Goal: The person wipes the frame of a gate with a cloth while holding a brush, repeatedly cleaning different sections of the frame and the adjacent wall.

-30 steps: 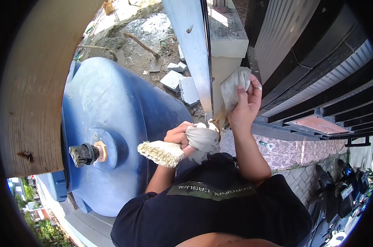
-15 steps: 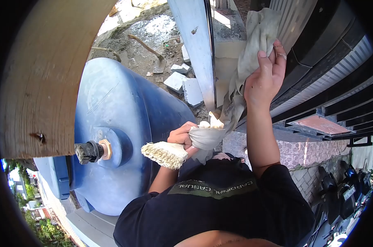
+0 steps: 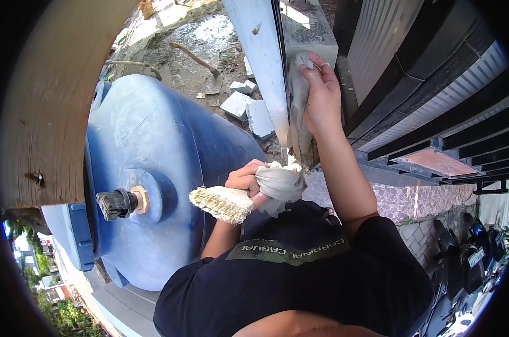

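Observation:
My left hand [image 3: 245, 178] is closed at the middle of the view, near my chest. Grey cloth [image 3: 278, 185] is bunched up against its fingers. A cream, bristly-ended piece [image 3: 223, 203], like a brush head or frayed fibre, juts out leftward below the fingers. Pale lumps [image 3: 288, 164] show at the top of the bunch; what they are I cannot make out. Farther up, my right hand [image 3: 323, 92] pinches the other end of the cloth between thumb and fingers. The cloth stretches between both hands, beside a pale metal-looking post [image 3: 258, 56].
A large blue tank [image 3: 153, 129] with a black-and-brass fitting [image 3: 120, 203] stands at left. A wooden board [image 3: 47, 112] crosses the upper left. Broken white blocks [image 3: 260, 118] and a wooden-handled tool [image 3: 195, 59] lie behind. Dark railings [image 3: 434, 67] run along the right; motorcycles [image 3: 473, 253] stand lower right.
My right hand has moved left and slightly down, bringing the cloth's upper end closer to the post. The left hand keeps its hold, nearly in place. The view has shifted slightly.

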Motion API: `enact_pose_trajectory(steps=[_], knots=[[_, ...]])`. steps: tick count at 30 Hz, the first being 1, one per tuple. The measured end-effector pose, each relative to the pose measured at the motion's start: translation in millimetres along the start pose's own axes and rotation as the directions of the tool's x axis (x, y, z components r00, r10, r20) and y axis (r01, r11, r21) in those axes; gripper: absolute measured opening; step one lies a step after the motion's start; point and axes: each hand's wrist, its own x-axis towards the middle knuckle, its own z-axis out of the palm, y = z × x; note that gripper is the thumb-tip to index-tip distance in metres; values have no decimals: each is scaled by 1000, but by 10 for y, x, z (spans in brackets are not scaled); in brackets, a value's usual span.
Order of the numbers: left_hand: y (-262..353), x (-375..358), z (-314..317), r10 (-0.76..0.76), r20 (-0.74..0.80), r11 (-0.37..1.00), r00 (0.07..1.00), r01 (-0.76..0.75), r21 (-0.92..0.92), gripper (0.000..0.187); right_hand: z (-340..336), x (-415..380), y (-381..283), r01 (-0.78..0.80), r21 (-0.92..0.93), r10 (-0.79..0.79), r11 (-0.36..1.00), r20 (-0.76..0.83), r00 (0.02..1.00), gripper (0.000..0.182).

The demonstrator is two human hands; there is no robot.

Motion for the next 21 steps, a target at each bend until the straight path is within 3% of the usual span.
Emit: enact_pose_trajectory(steps=[1, 3, 5, 8, 12, 14, 17, 20, 21], knots=[[10, 9, 13, 15, -3, 1000, 1000, -15, 12, 37, 35, 104, -58, 1, 3, -1, 1000, -2, 1000, 38], [24, 16, 24, 27, -7, 999, 1000, -27, 29, 37, 122, 267, -229, 223, 72, -230, 972, 105, 968, 36], [31, 19, 13, 23, 9, 1000, 1000, -23, 2, 36, 214, 290, -483, 538, 253, -576, 804, 106, 811, 36], [44, 4, -8, 10, 9, 1000, 1000, -10, 4, 36, 152, 47, -726, 642, 272, -685, 717, 104, 721, 37], [-3, -19, -20, -10, -19, 1000, 1000, 10, 18, 35, -145, -294, -537, 531, 302, -580, 792, 103, 808, 37], [-31, -11, -26, -6, -8, 1000, 1000, 6, 31, 36, -282, -390, -325, 318, 193, -322, 928, -14, 947, 35], [-65, 15, 9, 26, 44, 1000, 999, -26, -9, 37, -389, -400, 12, 128, 26, -126, 991, -48, 991, 29], [-70, 12, 38, 1, 73, 999, 997, 2, -40, 38, -393, -273, 126, 60, -282, -56, 957, 19, 998, 25], [-62, 15, 55, 0, 81, 999, 997, 4, -43, 38, -376, -219, 126, 60, -281, -60, 958, 11, 998, 25]])
